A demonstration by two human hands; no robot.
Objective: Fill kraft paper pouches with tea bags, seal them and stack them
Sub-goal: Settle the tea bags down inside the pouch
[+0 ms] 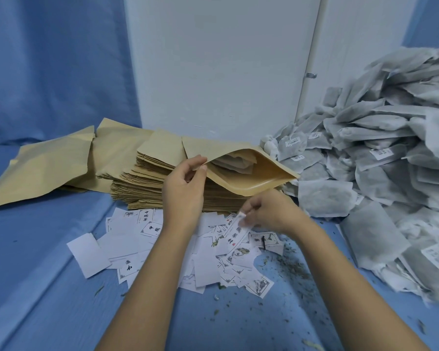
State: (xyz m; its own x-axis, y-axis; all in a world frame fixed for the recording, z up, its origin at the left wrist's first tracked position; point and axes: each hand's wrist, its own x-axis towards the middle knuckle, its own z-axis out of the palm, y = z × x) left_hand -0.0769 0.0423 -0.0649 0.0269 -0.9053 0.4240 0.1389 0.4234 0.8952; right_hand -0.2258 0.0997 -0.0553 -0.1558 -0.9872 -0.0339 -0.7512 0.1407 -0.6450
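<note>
My left hand (184,188) pinches the upper lip of a kraft pouch (259,178) and holds its mouth wide open. Pale tea bags (232,162) show inside it. The pouch lies on top of a thick stack of flat kraft pouches (147,183). Just below the pouch's mouth, my right hand (269,212) pinches a printed paper slip (236,230) by its top end, lifted off the scattered slips. A big heap of grey tea bags (380,160) fills the right side.
Loose white printed slips (142,239) lie scattered on the blue cloth (36,262) in front of the stack. More flat kraft pouches (51,163) spread to the left. Dry leaf crumbs (289,264) litter the cloth at the right. A white wall panel (213,67) stands behind.
</note>
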